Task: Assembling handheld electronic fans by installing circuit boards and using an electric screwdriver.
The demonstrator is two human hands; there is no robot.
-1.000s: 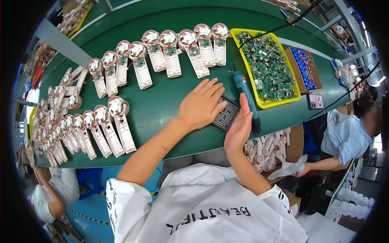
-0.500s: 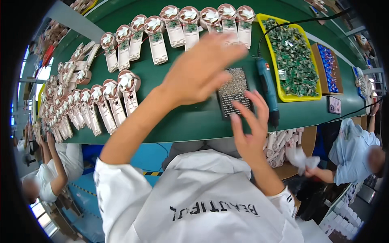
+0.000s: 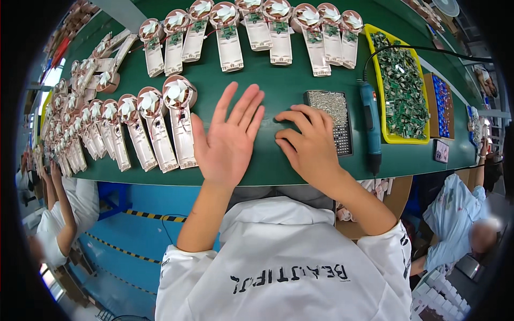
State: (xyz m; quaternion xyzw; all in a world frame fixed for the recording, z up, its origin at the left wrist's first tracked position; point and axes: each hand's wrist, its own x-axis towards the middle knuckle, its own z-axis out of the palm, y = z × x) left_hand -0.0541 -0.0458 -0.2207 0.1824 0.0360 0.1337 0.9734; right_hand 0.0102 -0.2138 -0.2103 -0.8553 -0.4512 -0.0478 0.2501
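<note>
My left hand is raised over the near part of the green table, palm up with its fingers stretched, and nothing shows in it. Just right of it, my right hand hovers by the screw tray, a black perforated block with many small silvery screws. Its thumb and index tips come close together in a pinch; whatever may be between them is too small to make out. The nearest handheld fan half-shell, pale pink with a white impeller, lies left of my left hand. More fan half-shells with green circuit boards form a row behind.
A teal electric screwdriver with a black cable lies right of the screws. Beyond it are a yellow tray of circuit boards and a cardboard box of blue parts. Many fan shells crowd the left. Co-workers sit on both sides.
My left hand has drawn back from the far fan row toward me and turned palm up. My right hand has moved left, off the screw tray. The view has shifted slightly.
</note>
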